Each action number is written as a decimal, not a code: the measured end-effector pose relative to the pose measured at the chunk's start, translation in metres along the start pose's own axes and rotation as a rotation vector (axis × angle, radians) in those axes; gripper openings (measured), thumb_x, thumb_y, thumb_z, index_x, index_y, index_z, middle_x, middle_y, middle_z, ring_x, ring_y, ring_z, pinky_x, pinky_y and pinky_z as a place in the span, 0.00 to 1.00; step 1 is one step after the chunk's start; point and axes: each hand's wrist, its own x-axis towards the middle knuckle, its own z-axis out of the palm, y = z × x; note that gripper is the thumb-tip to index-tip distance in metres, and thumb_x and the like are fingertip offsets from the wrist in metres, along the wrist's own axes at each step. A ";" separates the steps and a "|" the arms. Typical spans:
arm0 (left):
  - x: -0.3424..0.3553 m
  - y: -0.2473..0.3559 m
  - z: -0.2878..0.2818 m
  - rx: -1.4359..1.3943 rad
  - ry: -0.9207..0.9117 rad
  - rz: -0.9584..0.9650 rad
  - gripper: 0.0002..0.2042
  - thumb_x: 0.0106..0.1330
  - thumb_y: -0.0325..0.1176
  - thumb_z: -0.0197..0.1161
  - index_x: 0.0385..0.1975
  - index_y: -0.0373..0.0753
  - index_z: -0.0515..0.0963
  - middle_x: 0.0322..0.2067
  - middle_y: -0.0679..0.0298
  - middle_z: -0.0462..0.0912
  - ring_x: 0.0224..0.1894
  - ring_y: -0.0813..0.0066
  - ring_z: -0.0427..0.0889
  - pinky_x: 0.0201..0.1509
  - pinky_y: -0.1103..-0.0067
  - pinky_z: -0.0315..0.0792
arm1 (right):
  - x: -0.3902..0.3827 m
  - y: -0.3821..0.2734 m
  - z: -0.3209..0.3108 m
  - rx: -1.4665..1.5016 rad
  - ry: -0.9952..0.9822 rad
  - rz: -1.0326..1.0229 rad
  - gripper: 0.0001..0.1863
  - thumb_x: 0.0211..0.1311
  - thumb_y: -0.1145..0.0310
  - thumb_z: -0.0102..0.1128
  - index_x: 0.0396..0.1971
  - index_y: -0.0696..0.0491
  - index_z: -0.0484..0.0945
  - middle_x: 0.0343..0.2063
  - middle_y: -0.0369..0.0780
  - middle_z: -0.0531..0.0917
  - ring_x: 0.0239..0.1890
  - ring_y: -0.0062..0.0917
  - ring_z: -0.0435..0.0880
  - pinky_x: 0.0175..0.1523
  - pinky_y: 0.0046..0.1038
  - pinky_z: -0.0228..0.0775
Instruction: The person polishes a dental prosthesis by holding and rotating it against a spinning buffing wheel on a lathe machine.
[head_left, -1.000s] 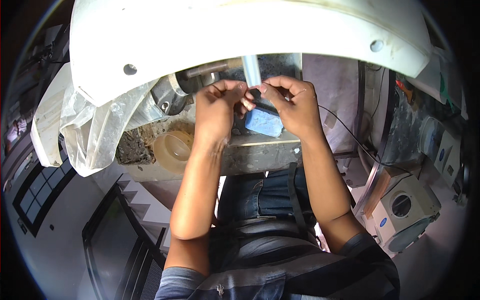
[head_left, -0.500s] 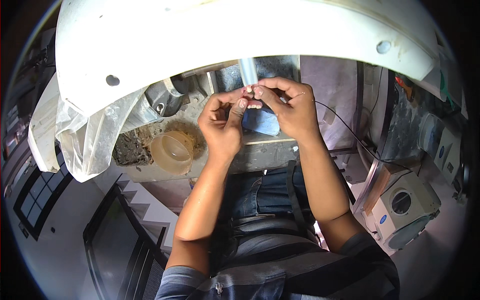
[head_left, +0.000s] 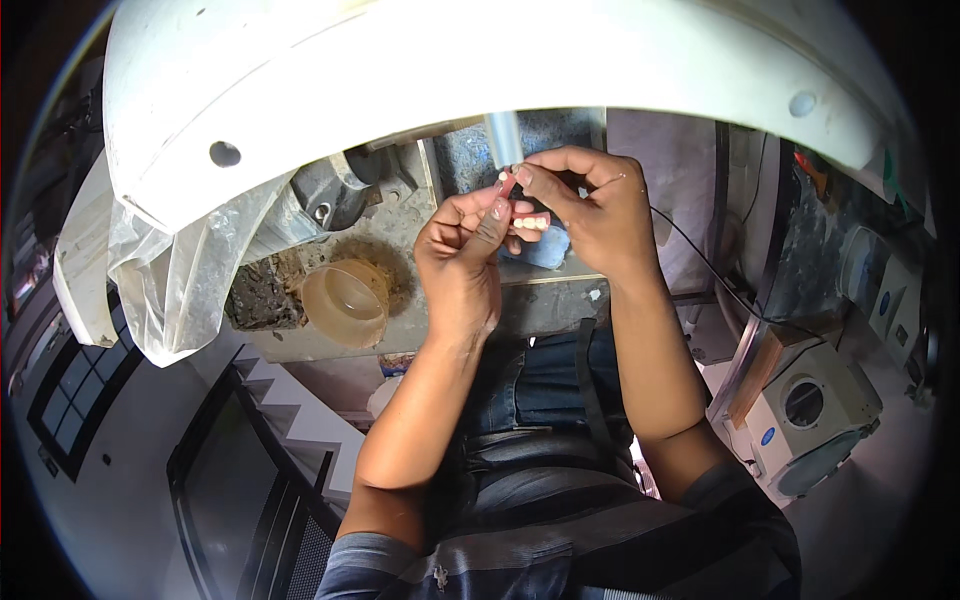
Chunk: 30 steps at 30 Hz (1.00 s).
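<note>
A partial denture (head_left: 533, 222) with a pink base and white teeth is held between both hands, under the edge of a bright white hood. My left hand (head_left: 460, 255) pinches it from the left with thumb and fingers. My right hand (head_left: 605, 210) grips its upper end by thumb and forefinger. Part of the denture is hidden by the fingers. Just above the fingertips, a pale translucent upright piece (head_left: 505, 140) comes down from the hood. Beneath the hands a pale blue block or pad (head_left: 547, 250) lies at the worktop's edge.
Overhead the white hood (head_left: 480, 65) spans the top, and a clear plastic sheet (head_left: 180, 285) hangs at its left. A grey metal machine (head_left: 335, 195) stands left of my hands. A plastic bowl (head_left: 340, 318) sits on the stained worktop. At right is a beige box-shaped device (head_left: 805, 405).
Both hands have shifted slightly right with the denture. It is tilted differently, and more of its row of teeth and pink base shows between the hands.
</note>
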 end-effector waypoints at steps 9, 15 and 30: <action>0.001 0.005 0.000 0.016 0.029 -0.071 0.07 0.68 0.26 0.57 0.40 0.30 0.77 0.31 0.55 0.85 0.27 0.74 0.82 0.29 0.84 0.67 | 0.003 0.009 0.002 -0.042 0.032 0.003 0.08 0.59 0.70 0.65 0.34 0.59 0.84 0.24 0.37 0.85 0.24 0.10 0.77 0.28 0.14 0.65; 0.002 0.000 -0.001 0.179 0.040 0.084 0.08 0.65 0.19 0.58 0.42 0.28 0.74 0.33 0.55 0.85 0.32 0.75 0.83 0.40 0.83 0.74 | 0.002 0.014 0.002 0.036 -0.025 0.034 0.08 0.59 0.70 0.65 0.35 0.59 0.84 0.25 0.35 0.85 0.24 0.09 0.76 0.29 0.14 0.65; 0.000 0.001 0.008 0.271 0.074 0.204 0.07 0.63 0.17 0.59 0.41 0.27 0.74 0.33 0.56 0.84 0.34 0.78 0.82 0.41 0.84 0.74 | -0.001 0.007 0.001 0.120 -0.006 0.099 0.08 0.60 0.73 0.65 0.36 0.61 0.83 0.27 0.37 0.85 0.28 0.12 0.80 0.33 0.16 0.74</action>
